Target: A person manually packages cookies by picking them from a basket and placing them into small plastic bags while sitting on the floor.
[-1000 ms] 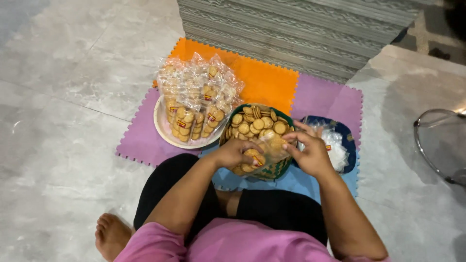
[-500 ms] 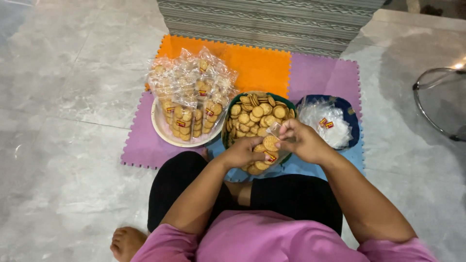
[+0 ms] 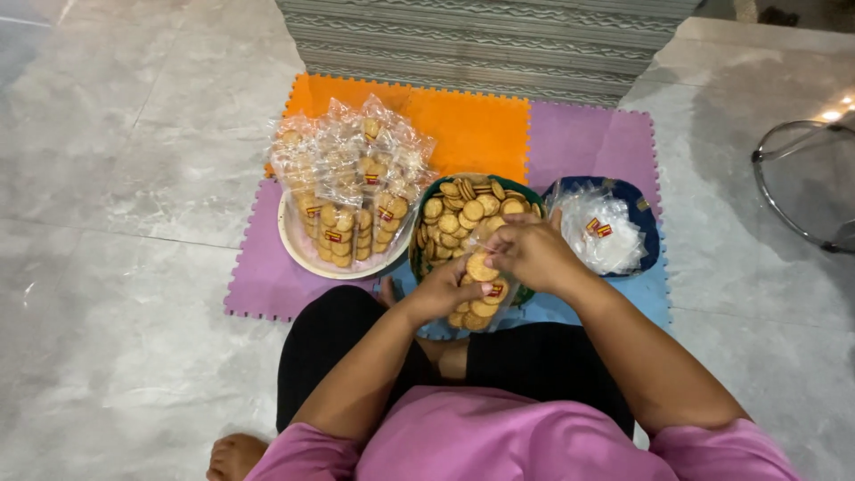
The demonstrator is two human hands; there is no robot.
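Single head-worn view, looking steeply down and forward from above a seated person's lap. Centred on the green bowl of biscuits [image 3: 472, 218], close, within arm's reach. Left of the bowl, a white plate [image 3: 307, 258] of packed bags; right of it, a blue bowl [image 3: 646, 214]; beyond it, foam floor mats [image 3: 472, 125].

Both hands, left [image 3: 443, 292] and right [image 3: 532, 254], hold a clear cookie bag [image 3: 478, 298] over the green bowl [image 3: 417, 254].

We hold a clear bag of cookies [image 3: 479, 298] with a small red-and-yellow sticker. To its left, full clear bags [image 3: 352, 191] stand crowded. To its right lie empty clear bags [image 3: 606, 233].
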